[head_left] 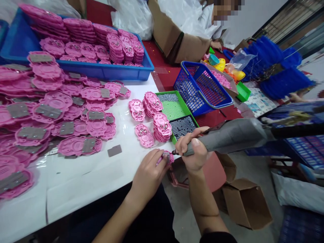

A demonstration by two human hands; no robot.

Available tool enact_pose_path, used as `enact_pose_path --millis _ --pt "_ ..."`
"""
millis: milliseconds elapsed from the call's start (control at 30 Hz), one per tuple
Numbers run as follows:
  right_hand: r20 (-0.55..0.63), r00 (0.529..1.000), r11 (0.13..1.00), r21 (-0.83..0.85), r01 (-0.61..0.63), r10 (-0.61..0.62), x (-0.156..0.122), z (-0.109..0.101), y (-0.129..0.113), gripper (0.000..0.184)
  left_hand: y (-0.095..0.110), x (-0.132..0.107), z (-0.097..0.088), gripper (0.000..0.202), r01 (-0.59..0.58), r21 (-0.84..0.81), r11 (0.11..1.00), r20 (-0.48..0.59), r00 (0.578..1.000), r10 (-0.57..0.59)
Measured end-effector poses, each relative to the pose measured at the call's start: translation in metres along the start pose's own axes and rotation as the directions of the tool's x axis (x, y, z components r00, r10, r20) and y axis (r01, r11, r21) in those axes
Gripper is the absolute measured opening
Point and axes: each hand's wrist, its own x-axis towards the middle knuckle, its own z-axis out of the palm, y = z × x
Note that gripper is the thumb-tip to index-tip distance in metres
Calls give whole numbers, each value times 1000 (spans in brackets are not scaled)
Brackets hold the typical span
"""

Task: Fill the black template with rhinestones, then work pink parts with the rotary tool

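My left hand [149, 168] is closed on a pink plastic part [170, 157] at the table's front edge and covers most of it. Wrapped round a grey electric screwdriver [227, 136] is my right hand [193, 148]; the tool's tip meets the pink part beside my left fingertips. Just beyond my hands stand small stacks of pink parts [162, 127] with shiny round metal pieces. A green tray [182, 101] holds many tiny screws, some in a dark grid plate [184, 127]. A loose grey metal plate [114, 151] lies flat to the left.
Pink parts with grey plates [50, 111] are heaped at left. Behind them sits a blue bin [121, 72] of stacked pink parts. A blue basket [192, 87] stands past the green tray. A pink stool [215, 172] and cardboard boxes [246, 202] are below right. Other people work beyond.
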Motion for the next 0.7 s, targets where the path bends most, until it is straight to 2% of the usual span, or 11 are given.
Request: enact_pose_path --millis 133,233,400,533,700 --pt "2 1000 999 53 6 -7 -2 0 -7 11 -1 -2 0 25 14 -11 1000 17 1000 -14" --pt "24 1000 998 57 -5 4 -5 2 -10 11 -1 -2 1 28 37 -71 997 -33 999 -40" --pt "95 995 999 41 4 -8 -12 9 -17 11 -1 -1 0 18 18 -142 990 -144 989 -39" --pt "141 990 998 67 12 -22 -17 11 -25 7 -1 -2 -1 17 4 -208 978 -174 984 -42" --pt "139 989 997 73 38 -48 -21 12 -31 5 0 -1 -6 9 30 -243 969 -176 982 -75"
